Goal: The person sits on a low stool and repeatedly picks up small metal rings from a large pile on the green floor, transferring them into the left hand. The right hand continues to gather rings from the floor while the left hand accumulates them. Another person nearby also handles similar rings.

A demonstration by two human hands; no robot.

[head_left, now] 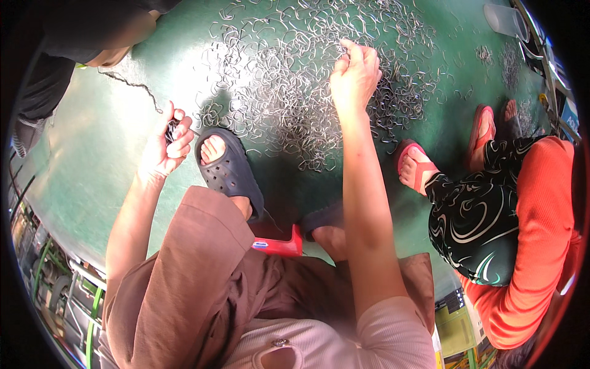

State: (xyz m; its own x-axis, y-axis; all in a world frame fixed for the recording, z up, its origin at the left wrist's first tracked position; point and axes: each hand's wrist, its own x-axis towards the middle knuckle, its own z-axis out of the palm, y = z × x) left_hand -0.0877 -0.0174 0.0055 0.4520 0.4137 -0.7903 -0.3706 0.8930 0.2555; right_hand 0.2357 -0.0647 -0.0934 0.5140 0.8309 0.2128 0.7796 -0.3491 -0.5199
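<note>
A broad pile of bent metal wire hooks (295, 92) is spread over the green floor in front of me. My left hand (169, 144), left of the pile, is closed around a small bunch of metal wire pieces (173, 130). Just beyond its fingertips runs a thin, dark, twisted strand (138, 85). My right hand (356, 77) reaches over the far part of the pile with its fingers curled together. Whatever those fingers pinch is too small to make out.
My dark clog (230, 172) borders the pile's near left edge, and a red stool (276, 243) shows under me. At right sits a person in orange sleeves (544, 209), feet in red sandals (421, 169). Another person (49, 86) is at upper left. A clear plastic container (505, 21) lies far right.
</note>
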